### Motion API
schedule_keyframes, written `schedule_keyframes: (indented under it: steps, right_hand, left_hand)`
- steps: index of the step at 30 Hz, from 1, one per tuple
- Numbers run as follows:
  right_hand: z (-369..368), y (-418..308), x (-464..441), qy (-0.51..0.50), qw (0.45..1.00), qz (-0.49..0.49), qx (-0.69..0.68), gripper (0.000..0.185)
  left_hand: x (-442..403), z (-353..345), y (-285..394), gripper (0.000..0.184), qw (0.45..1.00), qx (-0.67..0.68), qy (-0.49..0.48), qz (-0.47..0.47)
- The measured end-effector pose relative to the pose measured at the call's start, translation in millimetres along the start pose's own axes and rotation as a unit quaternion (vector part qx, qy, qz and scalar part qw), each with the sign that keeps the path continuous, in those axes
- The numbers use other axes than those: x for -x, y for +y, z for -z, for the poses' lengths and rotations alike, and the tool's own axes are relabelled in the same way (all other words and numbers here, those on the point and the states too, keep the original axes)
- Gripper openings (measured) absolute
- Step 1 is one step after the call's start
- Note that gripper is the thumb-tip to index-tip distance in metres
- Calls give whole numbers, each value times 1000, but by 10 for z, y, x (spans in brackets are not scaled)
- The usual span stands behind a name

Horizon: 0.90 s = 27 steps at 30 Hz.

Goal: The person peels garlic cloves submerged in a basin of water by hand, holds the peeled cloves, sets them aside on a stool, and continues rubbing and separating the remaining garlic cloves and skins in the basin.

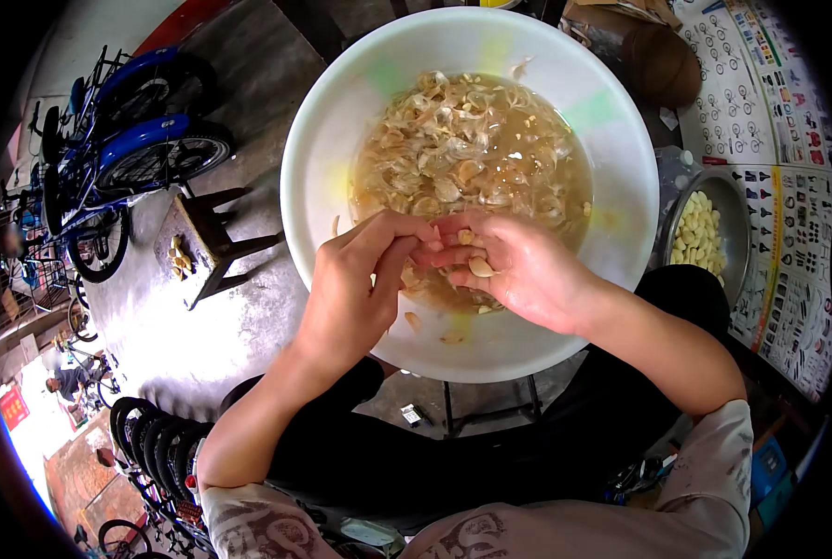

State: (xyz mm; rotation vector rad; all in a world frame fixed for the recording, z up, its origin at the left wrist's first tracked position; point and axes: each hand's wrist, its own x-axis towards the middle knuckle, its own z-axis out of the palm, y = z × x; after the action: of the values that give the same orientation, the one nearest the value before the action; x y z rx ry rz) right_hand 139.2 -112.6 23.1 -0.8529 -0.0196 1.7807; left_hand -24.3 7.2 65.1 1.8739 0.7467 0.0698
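A large white basin (318, 140) sits in front of me, with cloudy water and many loose garlic skins (453, 140) in it. Over its near side my two hands meet at the fingertips. My right hand (528, 265) is turned palm up and cupped, holding garlic cloves (481, 266) on its fingers and palm. My left hand (355, 279) is closed in a pinch against the right fingertips; what lies between its thumb and finger is mostly hidden. Bits of skin stick to the basin wall below the hands.
To the right, a metal bowl (737, 210) holds peeled garlic cloves (698, 233) beside a printed sheet (789, 233) with pictures. A small wooden stool (201, 238) with brown pieces on top stands at the left. Blue bicycles (145, 144) are parked beyond it.
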Motion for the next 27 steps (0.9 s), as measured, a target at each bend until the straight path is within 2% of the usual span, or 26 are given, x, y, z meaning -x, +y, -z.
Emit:
schedule_keyframes:
  steps: [1, 3, 6, 7, 10, 12, 17, 19, 23, 25, 26, 27]
  right_hand:
    - [8, 32, -8, 0, 1000, 0, 0, 31]
    - [5, 82, -12, 11, 999, 22, -46, 33]
    - [-11, 93, 22, 12, 994, 37, -100, 31]
    - [-12, 87, 40, 12, 994, 37, -100, 31]
    - [-61, 56, 84, -22, 986, 11, -163, 36]
    - [-145, 47, 64, 15, 992, 20, -122, 39]
    - [-53, 114, 10, 4, 989, 59, -133, 33]
    - [-28, 134, 9, 0, 988, 65, -139, 31]
    - [50, 182, -15, 4, 988, 51, -147, 27]
    - [28, 174, -10, -8, 987, 48, -152, 27]
    - [-33, 137, -10, 15, 990, 46, -134, 26]
    - [-88, 93, -11, 35, 992, 44, -113, 24]
  left_hand:
    - [-15, -19, -25, 18, 1000, 0, 0, 0]
    - [-51, -80, -62, 19, 982, -56, 36, -178]
    - [-26, -188, -31, 26, 971, -108, 39, -211]
    - [-23, -230, -12, 26, 971, -108, 39, -211]
    - [-10, -329, 33, 43, 960, -164, 43, -221]
    - [-8, -325, -53, 39, 960, -163, 44, -224]
    - [-38, -335, -75, 35, 969, -116, 65, -210]
    - [-39, -323, -46, 33, 954, -181, 60, -231]
    - [-71, -291, -92, 29, 947, -190, 61, -251]
    - [-81, -244, -78, 25, 968, -78, 64, -231]
    - [-83, -227, -64, 25, 968, -78, 65, -231]
    - [-86, -200, -44, 23, 982, -12, 54, -179]
